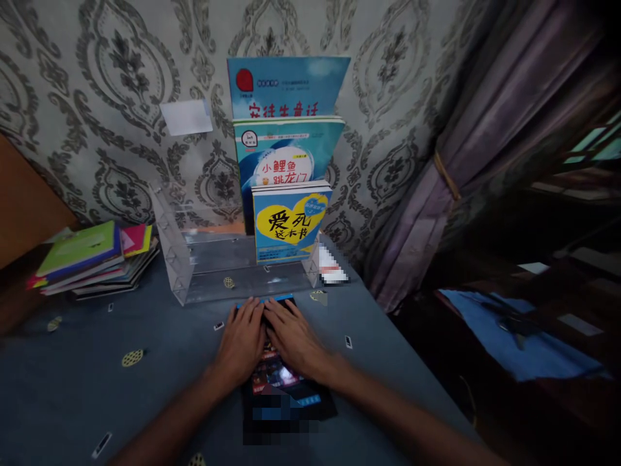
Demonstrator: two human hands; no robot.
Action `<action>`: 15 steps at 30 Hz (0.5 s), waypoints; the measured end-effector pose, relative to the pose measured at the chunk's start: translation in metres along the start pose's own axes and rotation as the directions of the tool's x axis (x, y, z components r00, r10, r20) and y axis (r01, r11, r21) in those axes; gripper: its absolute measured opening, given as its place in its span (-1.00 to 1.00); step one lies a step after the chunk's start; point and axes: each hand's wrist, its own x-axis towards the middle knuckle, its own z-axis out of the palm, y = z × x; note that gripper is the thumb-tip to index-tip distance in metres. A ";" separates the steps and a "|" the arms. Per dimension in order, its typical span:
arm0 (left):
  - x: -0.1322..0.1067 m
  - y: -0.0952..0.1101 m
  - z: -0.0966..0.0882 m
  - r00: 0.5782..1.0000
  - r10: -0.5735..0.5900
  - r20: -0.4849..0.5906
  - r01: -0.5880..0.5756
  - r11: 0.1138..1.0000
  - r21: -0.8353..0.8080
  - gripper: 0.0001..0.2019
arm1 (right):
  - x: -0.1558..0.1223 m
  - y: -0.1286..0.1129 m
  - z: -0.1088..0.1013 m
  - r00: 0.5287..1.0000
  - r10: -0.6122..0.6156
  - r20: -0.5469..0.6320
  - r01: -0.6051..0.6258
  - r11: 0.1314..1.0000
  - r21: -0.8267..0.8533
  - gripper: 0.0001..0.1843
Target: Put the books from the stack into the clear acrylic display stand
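A dark, glossy book (276, 375) with small coloured pictures on its cover lies flat on the table in front of me, its near end partly blurred by pixelation. My left hand (242, 343) rests on its upper left part, fingers stretched out and lying flat. Beside it, my right hand (297, 343) lies on the upper right part in the same way, the two hands nearly touching. Just beyond the fingertips stands a clear plastic tiered rack (173, 255). On its right side stand a blue book with a yellow heart (291, 223), a teal book (247, 155) and a taller blue book (291, 81).
A stack of colourful books (82, 252) sits at the left of the blue-grey tablecloth (169, 362). Behind is a patterned wall with a white paper (187, 118). A tied curtain (417, 200) hangs at the right, past the table edge, near a blue cloth (514, 336).
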 end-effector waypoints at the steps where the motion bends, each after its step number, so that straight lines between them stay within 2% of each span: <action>1: 0.000 0.001 -0.001 1.000 0.000 -0.001 0.000 1.000 0.001 -0.57 | -0.001 0.000 -0.002 1.000 0.012 -0.005 -0.012 1.000 -0.001 -0.50; 9: 0.002 0.003 -0.004 1.000 0.001 -0.013 -0.001 1.000 0.010 -0.59 | -0.012 0.012 -0.007 0.996 0.088 -0.009 -0.088 0.994 -0.061 -0.46; 15: 0.001 0.004 -0.004 1.000 -0.002 -0.018 0.002 1.000 -0.017 -0.62 | -0.014 0.014 -0.008 0.995 0.099 -0.012 -0.100 0.992 -0.080 -0.48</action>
